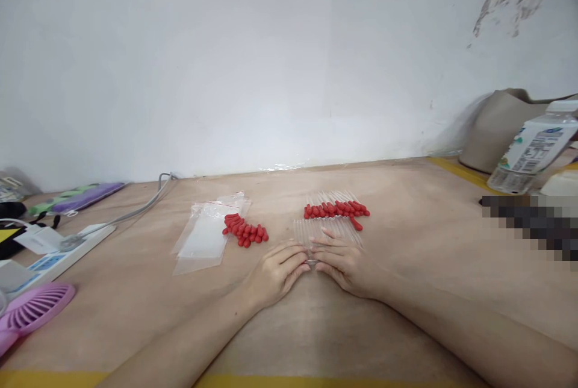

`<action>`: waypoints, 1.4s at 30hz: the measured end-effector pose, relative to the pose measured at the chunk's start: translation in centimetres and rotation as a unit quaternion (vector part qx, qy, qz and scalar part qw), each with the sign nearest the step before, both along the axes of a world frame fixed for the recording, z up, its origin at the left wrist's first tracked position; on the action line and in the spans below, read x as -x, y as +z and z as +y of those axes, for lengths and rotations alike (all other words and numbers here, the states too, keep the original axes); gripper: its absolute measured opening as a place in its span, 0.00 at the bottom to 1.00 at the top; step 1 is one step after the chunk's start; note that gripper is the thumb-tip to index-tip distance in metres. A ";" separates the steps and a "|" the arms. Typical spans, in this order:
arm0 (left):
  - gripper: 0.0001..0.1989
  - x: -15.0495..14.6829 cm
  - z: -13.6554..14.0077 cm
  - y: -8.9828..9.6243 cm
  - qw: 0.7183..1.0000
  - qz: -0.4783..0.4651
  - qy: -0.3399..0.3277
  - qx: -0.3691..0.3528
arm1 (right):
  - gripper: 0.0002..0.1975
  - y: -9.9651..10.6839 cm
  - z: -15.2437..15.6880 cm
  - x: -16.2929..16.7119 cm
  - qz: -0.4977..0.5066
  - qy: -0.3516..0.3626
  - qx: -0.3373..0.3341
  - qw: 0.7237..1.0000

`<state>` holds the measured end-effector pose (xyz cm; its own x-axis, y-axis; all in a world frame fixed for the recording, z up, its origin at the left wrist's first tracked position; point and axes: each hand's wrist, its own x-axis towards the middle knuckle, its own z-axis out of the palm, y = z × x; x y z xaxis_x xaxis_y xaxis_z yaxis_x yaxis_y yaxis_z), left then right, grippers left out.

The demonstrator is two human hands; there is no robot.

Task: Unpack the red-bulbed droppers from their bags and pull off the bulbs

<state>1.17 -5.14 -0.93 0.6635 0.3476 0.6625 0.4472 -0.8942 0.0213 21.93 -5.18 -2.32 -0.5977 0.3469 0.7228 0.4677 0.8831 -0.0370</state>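
A row of clear glass tubes point(302, 230) lies side by side in front of me. My left hand point(280, 267) is closed at their near left end, thumb and fingertips together. From the other side my right hand point(345, 262) rests over the tubes, thumb and forefinger closed, other fingers stretched across them. Between both hands' fingertips a short piece of a clear tube point(310, 262) shows; the rest is hidden. Behind lie droppers point(336, 208) with red rubber bulbs, thin ends toward the wall. One red bulb point(356, 224) sits nearer me. Loose red bulbs point(246, 231) are heaped left.
Clear plastic bags point(201, 240) lie under and beside the loose bulbs. At left are a power strip point(67, 258) with a grey cable and a pink fan point(40, 308). A bottle point(533, 150) and a beige container point(487, 129) stand at right by the wall.
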 end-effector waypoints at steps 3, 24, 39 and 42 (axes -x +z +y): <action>0.10 0.1 0.0 0.1 1.000 0.013 -0.007 0.004 | 0.10 0.1 -0.2 0.0 0.005 0.008 0.002 1.000; 0.09 5.6 1.3 3.2 0.985 -0.019 0.164 0.050 | 0.10 0.8 0.8 -3.1 0.038 -0.182 -0.021 0.982; 0.15 12.6 1.9 6.7 0.825 0.020 0.379 0.419 | 0.08 2.1 2.4 0.4 0.029 -0.217 -0.049 0.975; 0.15 11.5 2.0 6.2 0.801 -0.021 0.382 0.461 | 0.10 1.7 2.6 1.1 -0.009 -0.222 -0.090 0.971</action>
<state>-10.29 -3.17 5.29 0.0077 0.9957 -0.0924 0.8378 0.0440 0.5441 20.81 -2.54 -0.59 -0.4314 0.4429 0.7860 0.8031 0.5854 0.1110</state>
